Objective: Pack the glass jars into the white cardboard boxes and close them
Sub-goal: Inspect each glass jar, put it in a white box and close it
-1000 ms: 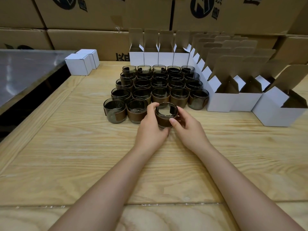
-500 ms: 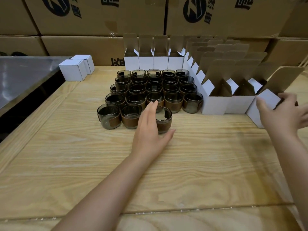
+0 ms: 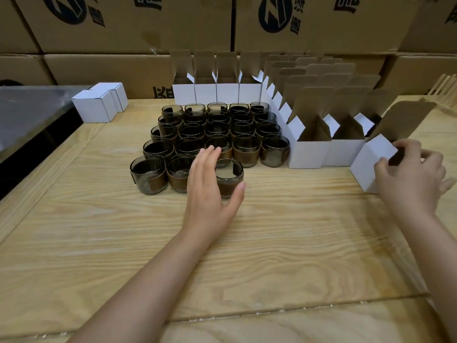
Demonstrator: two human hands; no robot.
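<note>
Several smoky glass jars with brown bands stand in rows on the wooden table (image 3: 296, 231). The nearest jar (image 3: 230, 178) stands at the front of the group. My left hand (image 3: 210, 184) lies against that jar with straight fingers on its left side and the thumb on its front. At the right, my right hand (image 3: 410, 177) pinches the near edge of an open white cardboard box (image 3: 373, 160) whose brown lid flap stands up. More open white boxes (image 3: 309, 152) stand in rows behind and right of the jars.
Two closed white boxes (image 3: 95, 107) sit at the back left beside a grey metal surface (image 3: 29, 112). Big brown cartons (image 3: 148, 23) are stacked along the back. Wooden slats (image 3: 442, 85) show at the far right.
My right hand left the front jar and went right to the nearest open box, which it now pinches. My left hand stays against the jar.
</note>
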